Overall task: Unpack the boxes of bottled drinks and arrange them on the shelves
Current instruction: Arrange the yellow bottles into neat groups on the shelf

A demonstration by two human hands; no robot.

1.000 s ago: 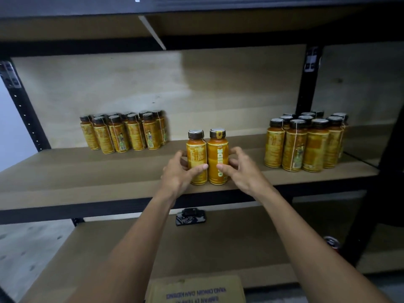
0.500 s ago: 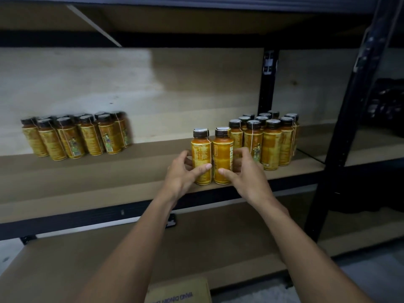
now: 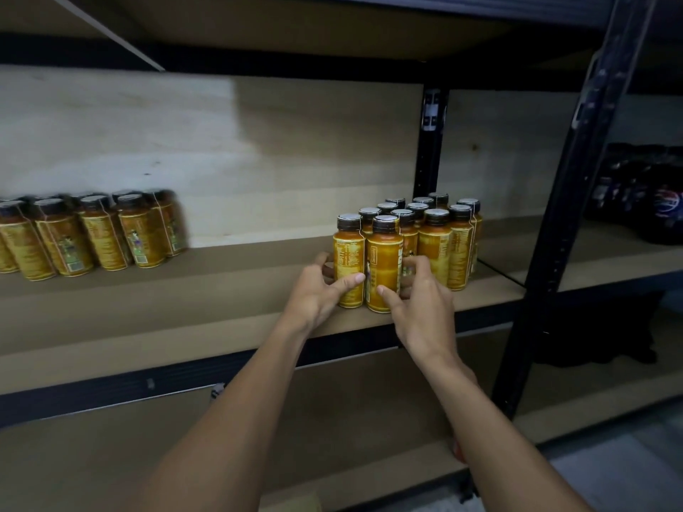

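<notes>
Rightward, the pair (image 3: 382,264) has slid up beside the cluster (image 3: 438,245). I see left hand (image 3: 314,295) gripping one bottle, right hand (image 3: 425,304) the other.

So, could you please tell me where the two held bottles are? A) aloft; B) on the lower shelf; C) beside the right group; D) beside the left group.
C: held by the left hand and right hand, the two bottles stand on the shelf by the right group.

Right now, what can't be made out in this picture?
Head view:
- Left bottle group: blurred, cut by the left edge.
- Right group's rear bottles: hidden behind front ones.
- Dark packs: dim, blurred, beyond the upright.
- Left hand, right hand: partly behind the two held bottles.
</notes>
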